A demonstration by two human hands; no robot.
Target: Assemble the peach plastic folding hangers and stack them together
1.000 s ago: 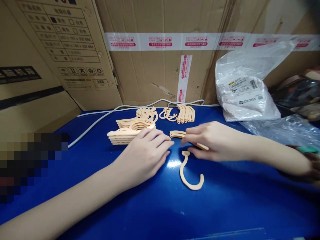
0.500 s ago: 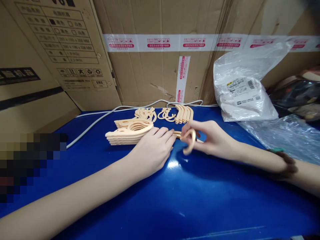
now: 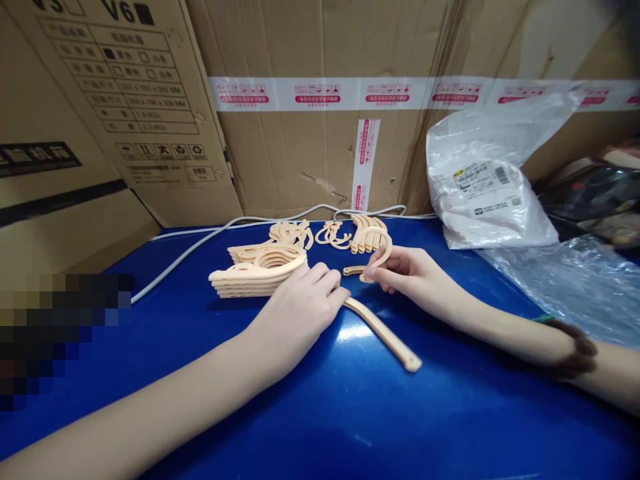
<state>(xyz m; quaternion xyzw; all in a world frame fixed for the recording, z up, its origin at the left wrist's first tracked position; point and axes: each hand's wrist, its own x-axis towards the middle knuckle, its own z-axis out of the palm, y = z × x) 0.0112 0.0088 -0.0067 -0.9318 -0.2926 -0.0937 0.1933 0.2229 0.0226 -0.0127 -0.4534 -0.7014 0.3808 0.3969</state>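
Note:
My left hand is closed on one end of a slim, pale peach plastic hanger arm, whose other end points to the lower right, toward me. In my right hand a curved hanger hook of the same colour is pinched between thumb and fingers, its curve facing up. Another hanger arm lies just beyond, between the two hands, partly hidden by the right one. Left of my left hand sits a stack of folded hanger pieces.
At the back lie a pile of small peach parts, a few loose hooks and a row of curved arms. A grey cable runs behind them. Cardboard boxes wall the blue table; a white plastic bag stands right.
The hanger arm in my left hand now shows, swung out toward the lower right. My right hand has turned the hook so its curve points upward. The view has tilted slightly up.

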